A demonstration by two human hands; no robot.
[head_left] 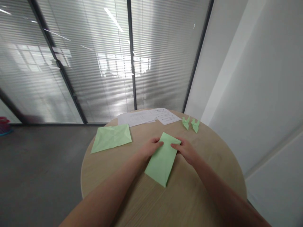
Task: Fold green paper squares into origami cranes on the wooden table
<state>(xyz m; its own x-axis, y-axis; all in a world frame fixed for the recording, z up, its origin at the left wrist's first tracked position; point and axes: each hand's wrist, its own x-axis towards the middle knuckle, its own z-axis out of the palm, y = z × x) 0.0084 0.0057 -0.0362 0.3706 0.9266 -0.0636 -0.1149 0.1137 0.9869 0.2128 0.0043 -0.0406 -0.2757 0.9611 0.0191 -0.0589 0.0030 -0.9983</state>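
A folded sheet of light green paper [162, 162] is held between my two hands over the middle of the table. My left hand [153, 147] pinches its far left edge, thumb on top and the other fingers underneath. On the far right edge, my right hand [185, 149] grips the same way, its thumb lying on the paper. The sheet is a long rectangle, tilted with its near corner pointing toward me. The fingers under the paper are partly hidden.
On the round wooden table [201, 195], creased green paper [112, 137] lies at the left. White printed sheets [137, 118] overlap at the far edge. Two folded green paper birds, one left [186, 123] and one right [195, 125], stand at the far right. Glass with blinds [106, 91] rises behind.
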